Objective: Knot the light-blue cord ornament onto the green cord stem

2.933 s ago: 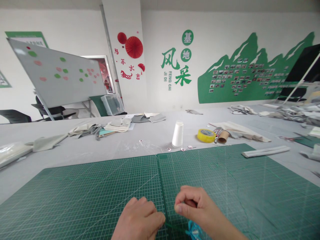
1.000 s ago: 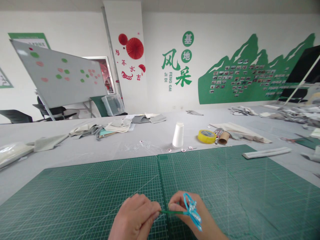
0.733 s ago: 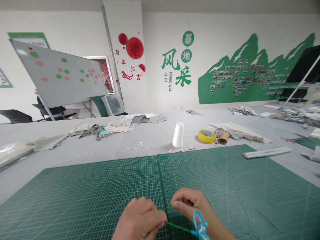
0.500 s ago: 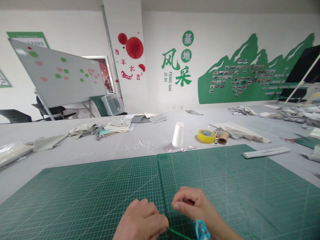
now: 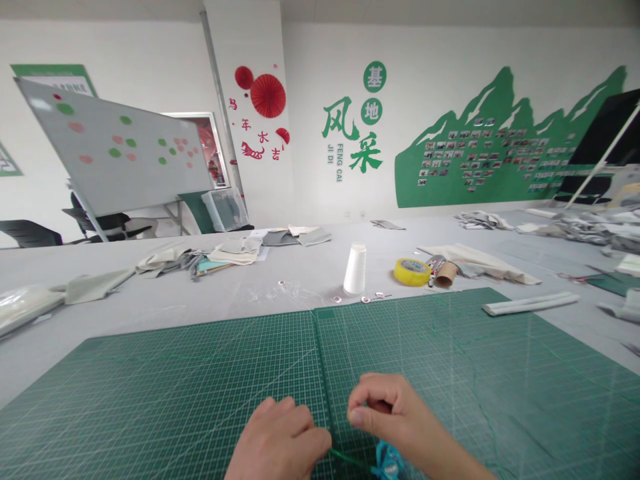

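Note:
My left hand (image 5: 280, 440) is closed at the bottom centre, its thumb and fingers pinching the end of a green cord (image 5: 350, 459). That cord runs right to a small blue item (image 5: 389, 461), partly hidden below my right wrist. My right hand (image 5: 383, 407) is held above the mat with thumb and forefinger pressed together; what is between them, if anything, is too small to make out. Both hands are over the green cutting mats (image 5: 175, 373), near the seam.
Beyond the mats stand a white thread cone (image 5: 355, 269), a yellow tape roll (image 5: 413, 272) and a cardboard tube (image 5: 446, 274). A rolled grey cloth (image 5: 531, 304) lies across the right mat's edge. Fabric pieces (image 5: 235, 250) are spread farther back.
The blue item has shifted left and lower, more under my right wrist. My left hand has moved slightly left and my right hand slightly right, widening the gap between them.

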{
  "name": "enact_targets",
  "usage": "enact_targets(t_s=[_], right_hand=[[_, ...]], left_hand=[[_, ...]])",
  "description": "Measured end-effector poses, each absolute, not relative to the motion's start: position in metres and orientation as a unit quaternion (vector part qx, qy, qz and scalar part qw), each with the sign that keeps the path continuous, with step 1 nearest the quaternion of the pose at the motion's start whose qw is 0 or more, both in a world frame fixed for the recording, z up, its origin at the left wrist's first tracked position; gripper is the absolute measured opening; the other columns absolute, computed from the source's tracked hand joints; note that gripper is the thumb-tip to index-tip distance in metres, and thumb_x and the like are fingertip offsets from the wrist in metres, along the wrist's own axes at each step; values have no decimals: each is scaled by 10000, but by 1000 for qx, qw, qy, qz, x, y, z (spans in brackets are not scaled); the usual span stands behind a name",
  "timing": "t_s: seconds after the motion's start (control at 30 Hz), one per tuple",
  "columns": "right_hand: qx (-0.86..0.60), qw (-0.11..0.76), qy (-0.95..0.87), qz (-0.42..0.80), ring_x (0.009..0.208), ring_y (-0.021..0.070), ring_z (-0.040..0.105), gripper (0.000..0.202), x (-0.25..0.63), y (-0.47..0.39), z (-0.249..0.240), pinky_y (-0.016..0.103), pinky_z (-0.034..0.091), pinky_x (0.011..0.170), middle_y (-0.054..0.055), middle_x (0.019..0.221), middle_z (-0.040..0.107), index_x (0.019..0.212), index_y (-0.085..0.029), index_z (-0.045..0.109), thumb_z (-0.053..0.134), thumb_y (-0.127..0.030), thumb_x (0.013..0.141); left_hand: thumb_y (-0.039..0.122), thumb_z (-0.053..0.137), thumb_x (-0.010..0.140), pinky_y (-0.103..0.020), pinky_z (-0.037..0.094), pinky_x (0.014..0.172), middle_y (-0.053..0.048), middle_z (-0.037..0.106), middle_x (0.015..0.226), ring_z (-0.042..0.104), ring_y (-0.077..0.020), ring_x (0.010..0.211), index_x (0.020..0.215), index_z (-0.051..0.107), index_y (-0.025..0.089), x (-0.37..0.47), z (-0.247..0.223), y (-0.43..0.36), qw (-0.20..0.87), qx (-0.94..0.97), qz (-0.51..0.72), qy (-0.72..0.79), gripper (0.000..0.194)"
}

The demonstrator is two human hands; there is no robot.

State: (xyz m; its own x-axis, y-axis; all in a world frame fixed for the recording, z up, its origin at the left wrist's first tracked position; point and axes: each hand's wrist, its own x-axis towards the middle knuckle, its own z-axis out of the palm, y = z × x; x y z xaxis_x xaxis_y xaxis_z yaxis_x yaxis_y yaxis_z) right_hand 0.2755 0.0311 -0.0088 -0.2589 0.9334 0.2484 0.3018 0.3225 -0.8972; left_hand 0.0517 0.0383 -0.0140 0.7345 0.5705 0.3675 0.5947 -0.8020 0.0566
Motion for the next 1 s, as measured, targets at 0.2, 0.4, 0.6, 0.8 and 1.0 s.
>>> enact_targets(t_s=[0.2,0.4,0.6,0.8,1.0], right_hand=[[-447,402,-768,223,516,105,467,221,268,21,0,227,312,506,-36,559,504,668,-173,652,580,-249,863],[-378,417,-827,-1,467,118,462,291,259,13,-5,263,290,454,-9,531,529,682,-165,642,449,-154,900],[-353,390,-841,-124,408,130,426,398,250,14,-15,292,252,411,-8,465,498,600,-182,639,398,-107,908],[-358,385,-840,-137,395,123,419,434,248,16,-20,283,241,409,-13,462,493,595,-185,616,357,-119,937],[-389,396,-825,-106,401,117,407,446,246,19,-34,279,224,426,-18,468,477,592,-192,560,312,-158,961]], left_hand=[[64,439,818,-307,312,571,24,589,688,536,-175,616,766,579,249,51,-14,35,55,-917,-172,-354,238],[41,411,803,-290,347,562,15,595,712,557,-181,628,798,589,246,48,-7,35,51,-901,-180,-391,272],[48,382,856,-315,432,567,2,605,726,595,-207,643,896,622,252,41,-11,37,68,-892,-180,-409,318],[159,387,951,-314,516,600,-11,631,761,616,-193,660,967,637,237,37,-11,36,46,-873,-236,-424,262],[253,453,970,-235,544,664,21,665,798,655,-150,729,961,647,272,37,-9,37,-69,-835,-316,-444,195]])
